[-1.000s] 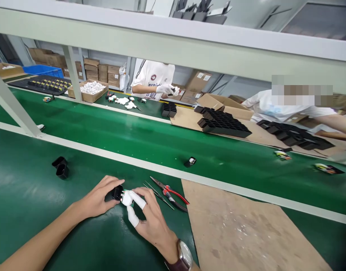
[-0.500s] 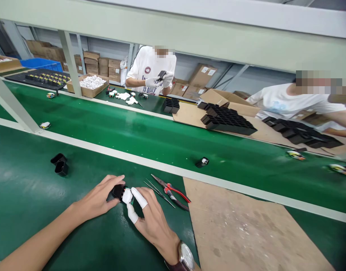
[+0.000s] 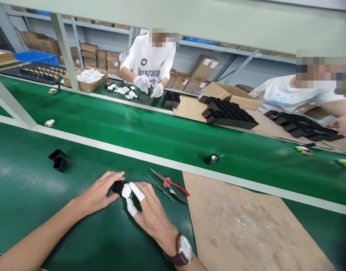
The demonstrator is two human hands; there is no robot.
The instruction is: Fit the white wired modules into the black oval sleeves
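My left hand (image 3: 103, 190) is wrapped round a small black plastic housing (image 3: 118, 187), thumb below and fingers above. My right hand (image 3: 148, 207), with white finger cots on thumb and index finger, pinches a small circuit board assembly with a white cap (image 3: 126, 191). One end of the assembly meets the mouth of the housing; how deep it sits inside is hidden. A bit of green board shows by the right fingertips. Just right of my hands lie tweezers (image 3: 159, 187) and red-handled pliers (image 3: 169, 184).
Two empty black housings (image 3: 60, 164) stand at left. A stained cardboard sheet (image 3: 246, 222) covers the bench at right. Beyond a white rail, a green conveyor (image 3: 127, 131) carries a filled housing (image 3: 211, 159) and loose boards. Across it, two people work beside rows of black housings (image 3: 229, 116).
The view has tilted slightly downward. My hands keep the same grip, the assembly perhaps slightly closer to the housing. Items on the conveyor have shifted right; the co-worker opposite has lowered their hands.
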